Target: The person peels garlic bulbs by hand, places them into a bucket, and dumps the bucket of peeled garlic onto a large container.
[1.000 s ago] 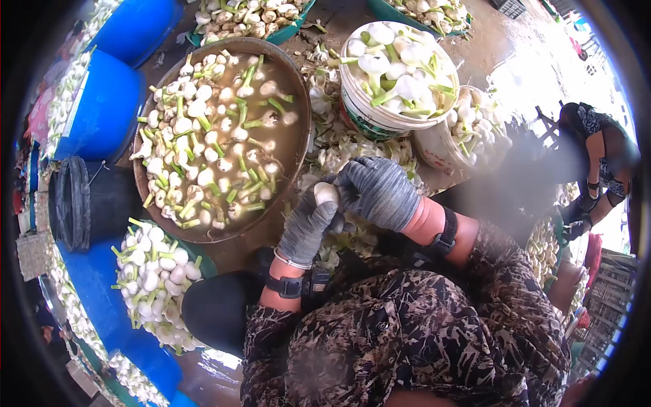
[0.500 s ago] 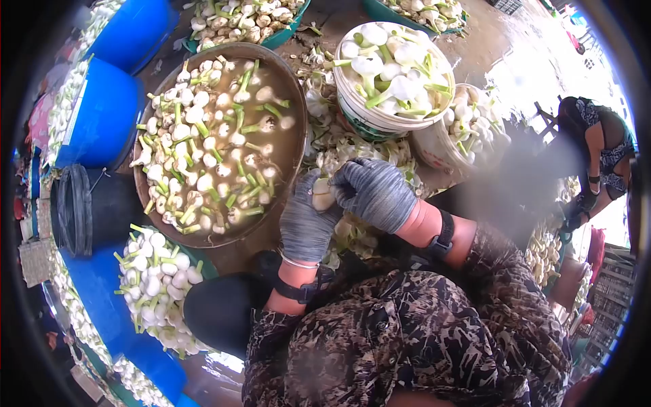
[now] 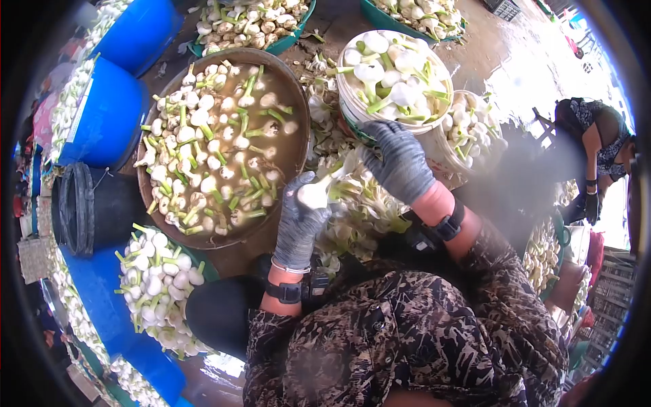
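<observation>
My left hand (image 3: 300, 227), in a grey glove, holds a white garlic bulb (image 3: 314, 195) whose stem points up and right. My right hand (image 3: 400, 161), gloved too, is raised to the right of the bulb, apart from it, just below a white bucket (image 3: 344, 91) full of peeled bulbs. Its fingers look extended, and nothing shows in them. Left of my hands stands a wide round basin (image 3: 307, 129) of brownish water with many stemmed bulbs. Peeled skins (image 3: 359, 210) lie in a heap beneath and between my hands.
A second bucket of bulbs (image 3: 468, 129) stands right of the white one. Blue tubs (image 3: 112, 112) and a black bucket (image 3: 112, 210) are at the left, above a pile of bulbs (image 3: 159, 285). Green basins (image 3: 281, 42) stand at the top. Another person (image 3: 593, 139) bends at the right.
My hands have come apart. My right hand has left the bulb, moved up and right, and opened. The bulb in my left hand now shows its stem.
</observation>
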Demonstrator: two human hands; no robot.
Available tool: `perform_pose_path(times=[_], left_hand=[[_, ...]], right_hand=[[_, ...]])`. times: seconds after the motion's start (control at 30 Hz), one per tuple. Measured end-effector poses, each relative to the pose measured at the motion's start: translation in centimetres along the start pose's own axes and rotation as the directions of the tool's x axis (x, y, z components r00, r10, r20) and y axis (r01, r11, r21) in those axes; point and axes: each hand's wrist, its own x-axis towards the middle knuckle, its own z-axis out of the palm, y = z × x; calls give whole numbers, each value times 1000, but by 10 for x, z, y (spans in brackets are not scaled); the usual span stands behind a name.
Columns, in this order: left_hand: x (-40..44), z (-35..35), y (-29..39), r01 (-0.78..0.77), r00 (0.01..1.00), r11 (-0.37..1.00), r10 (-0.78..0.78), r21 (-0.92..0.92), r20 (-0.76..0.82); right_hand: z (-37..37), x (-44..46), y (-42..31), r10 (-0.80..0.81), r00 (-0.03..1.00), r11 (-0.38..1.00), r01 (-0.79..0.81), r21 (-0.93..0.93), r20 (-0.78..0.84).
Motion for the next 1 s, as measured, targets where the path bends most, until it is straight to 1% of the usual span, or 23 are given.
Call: perform_pose_path(times=[0.07, 0.1, 0.13, 0.17, 0.2, 0.27, 0.33, 0.37, 0.43, 0.47, 0.53, 0.6, 0.63, 0.67, 0.7, 0.73, 0.77, 0.8, 0.87, 0.9, 0.93, 0.97, 1.0], left_hand=[[-1, -3, 5, 69, 997, 998, -69, 11, 34], [-1, -4, 7, 136, 988, 990, -138, 26, 74], [0, -3, 6, 141, 987, 990, -143, 30, 79], [2, -2, 4, 33, 997, 975, -49, 220, 66], [3, -3, 4, -73, 996, 913, 50, 401, 67], [2, -2, 9, -51, 997, 902, 24, 428, 70], [-2, 1, 13, 88, 985, 911, -138, 402, 99], [0, 2, 13, -87, 989, 813, -1, 576, 151], [-2, 6, 20, -131, 978, 798, 9, 589, 206], [-1, 8, 24, -185, 965, 780, 28, 598, 262], [-2, 11, 27, -193, 958, 779, 16, 597, 288], [-1, 7, 22, -134, 959, 862, -13, 489, 284], [1, 5, 12, -39, 968, 958, -35, 285, 250], [-1, 7, 19, 130, 973, 944, -181, 304, 145], [-2, 4, 18, 176, 968, 937, -221, 300, 120], [0, 4, 16, 223, 961, 929, -261, 296, 96], [3, 11, 22, 215, 956, 863, -281, 457, 80], [4, 14, 22, 199, 957, 867, -273, 457, 101], [3, 16, 21, -280, 956, 713, 151, 642, 250], [1, 17, 22, -293, 952, 712, 156, 638, 264], [-1, 16, 25, -184, 978, 844, 108, 504, 177], [-2, 16, 27, -71, 994, 937, 39, 342, 100], [2, 17, 29, 48, 999, 991, -48, 126, -7]], right_hand=[[-5, 2, -21, -478, 877, 872, 480, 93, -48], [-3, -2, -26, -473, 880, 875, 475, 94, -49], [-2, -8, -31, -487, 871, 870, 478, 121, 65], [-1, -12, -34, -500, 848, 865, 479, 149, 177], [1, -15, -35, -500, 848, 865, 479, 151, 175], [9, -20, -33, -497, 843, 866, 467, 180, 205], [14, -23, -32, -499, 841, 865, 468, 178, 212], [15, -26, -32, -378, 889, 917, 322, 235, 259], [15, -30, -34, -108, 896, 944, -43, 327, 431], [18, -31, -31, -98, 898, 945, -51, 323, 430], [26, -28, -23, 18, 820, 894, -270, 358, 573], [23, -32, -29, 3, 891, 911, -190, 366, 454], [17, -31, -31, -109, 922, 933, -34, 358, 372], [13, -30, -33, -224, 930, 936, 122, 330, 292], [14, -30, -34, -239, 897, 947, 131, 294, 371], [13, -33, -35, -227, 933, 938, 133, 319, 280], [16, -35, -36, -117, 938, 946, 5, 325, 325], [20, -36, -33, -7, 929, 936, -124, 330, 370], [33, -34, -13, 76, 880, 872, -286, 396, 469], [38, -29, 2, 70, 840, 888, -298, 349, 538], [42, -25, 12, 180, 693, 764, -545, 345, 698], [44, -22, 26, -180, 739, 969, 21, 245, 649], [44, -22, 38, -495, 569, 804, 586, 99, 657]])
